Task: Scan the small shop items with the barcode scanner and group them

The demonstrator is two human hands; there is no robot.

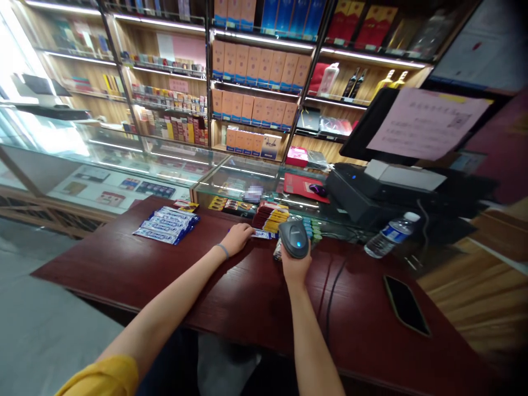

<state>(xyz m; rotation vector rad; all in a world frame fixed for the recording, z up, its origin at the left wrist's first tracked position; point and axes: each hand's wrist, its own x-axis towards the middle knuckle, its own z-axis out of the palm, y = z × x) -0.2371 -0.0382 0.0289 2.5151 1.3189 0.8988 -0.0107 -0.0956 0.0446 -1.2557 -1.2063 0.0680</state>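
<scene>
My right hand (pixel 293 267) is closed around a dark grey barcode scanner (pixel 293 238) with a blue light, held over the dark red counter (pixel 231 297). My left hand (pixel 238 238) rests on the counter with its fingers pressed on a small blue-and-white packet (pixel 264 234) just left of the scanner. A stack of red and yellow packets (pixel 270 215) lies right behind the packet and scanner. Further left on the counter lies a fanned pile of several blue-and-white packets (pixel 167 225).
A water bottle (pixel 391 235) lies on its side at the right, near a black register unit (pixel 363 192) with a monitor. A dark phone (pixel 406 311) lies flat at the right front. Glass display cases (pixel 136 165) and stocked shelves (pixel 256 71) stand behind the counter. Cables (pixel 334 286) cross the counter.
</scene>
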